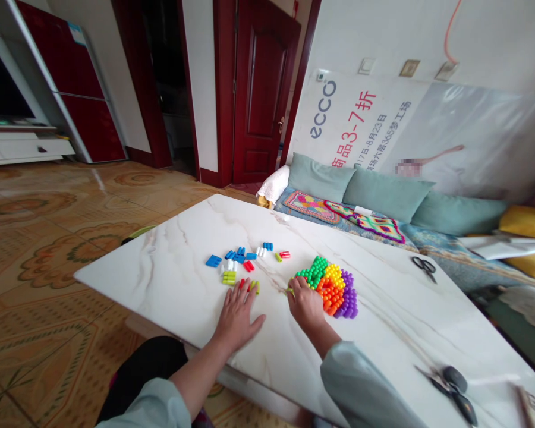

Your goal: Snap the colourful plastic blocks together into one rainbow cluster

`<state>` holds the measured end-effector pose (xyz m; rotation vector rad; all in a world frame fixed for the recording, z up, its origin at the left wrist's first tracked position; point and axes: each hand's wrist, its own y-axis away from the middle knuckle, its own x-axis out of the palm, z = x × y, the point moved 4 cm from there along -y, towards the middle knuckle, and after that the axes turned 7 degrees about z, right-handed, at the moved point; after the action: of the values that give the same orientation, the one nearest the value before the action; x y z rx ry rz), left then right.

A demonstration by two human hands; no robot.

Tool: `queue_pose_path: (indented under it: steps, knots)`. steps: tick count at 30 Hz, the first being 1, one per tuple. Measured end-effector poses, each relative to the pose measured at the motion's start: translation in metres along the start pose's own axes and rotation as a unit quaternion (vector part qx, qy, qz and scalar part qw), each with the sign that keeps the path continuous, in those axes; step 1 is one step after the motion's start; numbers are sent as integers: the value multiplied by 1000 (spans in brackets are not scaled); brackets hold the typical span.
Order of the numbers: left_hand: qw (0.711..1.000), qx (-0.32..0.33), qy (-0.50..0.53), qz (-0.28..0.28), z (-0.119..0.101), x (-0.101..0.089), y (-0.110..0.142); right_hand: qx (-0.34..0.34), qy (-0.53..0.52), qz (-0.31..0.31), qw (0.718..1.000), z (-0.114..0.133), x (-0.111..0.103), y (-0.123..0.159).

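My left hand [237,314] lies flat and open on the white marble table [173,279], its fingertips touching small red and yellow-green pegs [249,285]. My right hand [304,302] is closed at the left edge of a cluster of joined pegs [332,286] in green, yellow, orange and purple, pinching something small I cannot make out. Several loose blue, white, red and yellow-green pegs [238,258] lie scattered just beyond my left hand.
Black scissors [424,266] lie on the table's far right. A second pair of scissors [452,389] lies near the right front corner. A sofa with teal cushions [383,193] stands behind the table. Patterned floor tiles spread to the left.
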<state>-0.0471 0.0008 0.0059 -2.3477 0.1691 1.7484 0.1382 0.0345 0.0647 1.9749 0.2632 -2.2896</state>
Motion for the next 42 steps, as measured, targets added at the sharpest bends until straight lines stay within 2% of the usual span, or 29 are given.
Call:
queue_pose_path:
  steps: [7,12,16,22,25,32,36,42]
  knots:
    - [1000,4,2,-7,1,1,0,-33,16,92,995,-1,15,9]
    - [1000,3,2,-3,-1,0,0,-20,-5,92,995,5,17,5]
    - [1000,6,6,-10,-1,0,0,-18,-44,91,995,18,24,0]
    - [999,30,25,-9,0,2,-2,-179,-106,66,976,58,32,-10]
    - [998,54,32,-7,-1,3,-2,-183,-107,87,973,65,40,-16]
    - [998,56,25,-10,-1,4,-2,-143,-100,71,982,44,45,-20]
    - [998,55,25,-11,-1,2,-1,-107,-122,68,984,27,39,-14]
    - [998,53,22,-17,-1,1,0,-51,-99,57,992,6,26,-3]
